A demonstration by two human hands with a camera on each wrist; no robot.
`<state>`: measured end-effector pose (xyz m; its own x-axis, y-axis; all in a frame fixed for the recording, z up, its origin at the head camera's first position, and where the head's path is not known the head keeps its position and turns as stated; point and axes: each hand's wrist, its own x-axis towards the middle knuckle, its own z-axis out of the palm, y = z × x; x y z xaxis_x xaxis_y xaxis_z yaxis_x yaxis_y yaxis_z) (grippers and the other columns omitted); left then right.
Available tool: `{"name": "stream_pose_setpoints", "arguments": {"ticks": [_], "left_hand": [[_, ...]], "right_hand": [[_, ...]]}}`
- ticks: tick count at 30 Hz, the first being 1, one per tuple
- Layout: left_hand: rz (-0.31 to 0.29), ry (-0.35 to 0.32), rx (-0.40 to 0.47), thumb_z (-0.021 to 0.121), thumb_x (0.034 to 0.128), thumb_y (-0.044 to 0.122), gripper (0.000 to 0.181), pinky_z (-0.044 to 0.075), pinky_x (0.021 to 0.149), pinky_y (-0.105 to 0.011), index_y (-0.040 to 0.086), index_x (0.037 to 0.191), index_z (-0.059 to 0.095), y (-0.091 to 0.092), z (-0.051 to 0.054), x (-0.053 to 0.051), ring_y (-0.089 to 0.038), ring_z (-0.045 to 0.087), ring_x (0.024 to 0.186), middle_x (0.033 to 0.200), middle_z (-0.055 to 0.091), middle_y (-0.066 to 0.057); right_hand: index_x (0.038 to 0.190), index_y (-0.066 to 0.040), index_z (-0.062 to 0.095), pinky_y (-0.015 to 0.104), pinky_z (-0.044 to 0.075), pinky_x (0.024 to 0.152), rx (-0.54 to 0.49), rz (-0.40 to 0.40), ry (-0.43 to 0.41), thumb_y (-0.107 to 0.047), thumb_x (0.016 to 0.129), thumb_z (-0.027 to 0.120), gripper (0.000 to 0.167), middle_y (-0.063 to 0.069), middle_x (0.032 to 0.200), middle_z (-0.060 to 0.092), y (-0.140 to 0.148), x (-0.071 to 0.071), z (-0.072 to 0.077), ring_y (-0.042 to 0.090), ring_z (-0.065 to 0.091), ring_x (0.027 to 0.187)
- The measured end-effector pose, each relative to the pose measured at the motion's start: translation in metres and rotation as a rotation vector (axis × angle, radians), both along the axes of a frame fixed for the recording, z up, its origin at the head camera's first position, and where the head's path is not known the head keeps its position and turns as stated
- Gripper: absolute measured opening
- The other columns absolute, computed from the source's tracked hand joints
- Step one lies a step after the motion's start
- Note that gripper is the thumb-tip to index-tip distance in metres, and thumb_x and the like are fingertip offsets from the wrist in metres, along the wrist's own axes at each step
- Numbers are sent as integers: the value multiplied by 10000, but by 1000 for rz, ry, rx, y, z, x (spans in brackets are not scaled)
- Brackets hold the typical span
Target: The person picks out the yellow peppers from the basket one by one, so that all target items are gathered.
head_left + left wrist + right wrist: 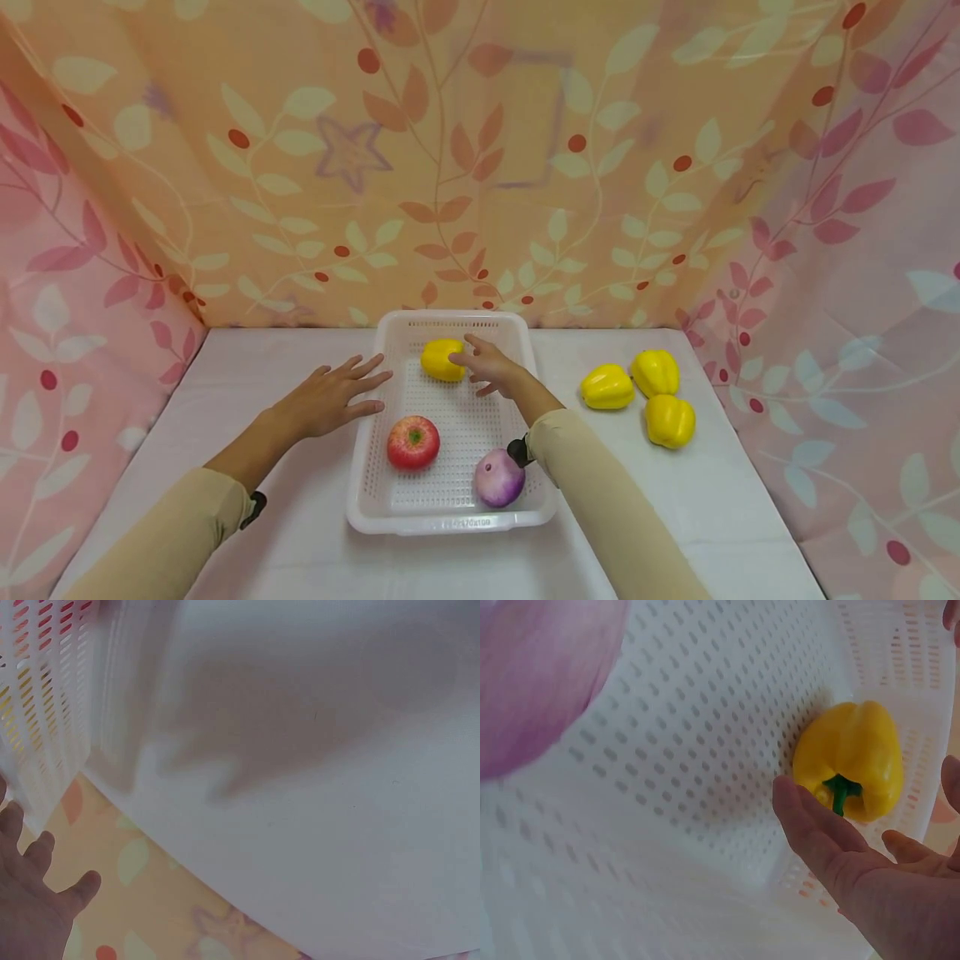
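A white perforated plastic basket point(453, 525) holds a yellow bell pepper point(441, 361) at its far end, a red apple point(413, 443) near the left wall, and a round purple-and-white vegetable point(498, 478) in the near right corner. Over the basket, my right hand point(497, 369) reaches beside the bell pepper, fingers spread and loosely bent. In the right wrist view the pepper point(851, 761) lies with its green stem just beyond the fingertips, which do not grip it. My left hand point(330, 400) hovers by the basket's left rim, fingers spread, holding nothing.
Three more yellow bell peppers point(656, 372) lie grouped on the white table point(720, 517), right of the basket. Patterned cloth point(450, 167) hangs behind the table and on both sides. The left hand's shadow falls on the table in the left wrist view.
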<state>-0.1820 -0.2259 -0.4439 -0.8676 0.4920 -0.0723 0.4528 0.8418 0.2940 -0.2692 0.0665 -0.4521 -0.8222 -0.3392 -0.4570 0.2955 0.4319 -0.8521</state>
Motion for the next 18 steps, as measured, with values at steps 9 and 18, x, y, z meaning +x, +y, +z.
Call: {"name": "stream_pose_setpoints", "arguments": {"ticks": [9,18], "left_hand": [[6,-6,10,510,987,546,641,209,1095,-721,215,1528,417,0,-2,-1,-445,236,1464,1629,269,-77],[-3,1,8,493,986,568,647,218,1090,-721,216,1525,425,-1,1,1,-443,252,1459,1624,284,-75]], "right_hand": [[1605,-204,185,546,521,938,-26,-41,-4,-359,973,644,796,180,1597,274,-13,-3,-16,455,547,1221],[1595,-252,227,566,506,950,-78,-85,-2,-237,1001,614,709,177,1602,258,-22,-3,-23,448,575,1183]]}}
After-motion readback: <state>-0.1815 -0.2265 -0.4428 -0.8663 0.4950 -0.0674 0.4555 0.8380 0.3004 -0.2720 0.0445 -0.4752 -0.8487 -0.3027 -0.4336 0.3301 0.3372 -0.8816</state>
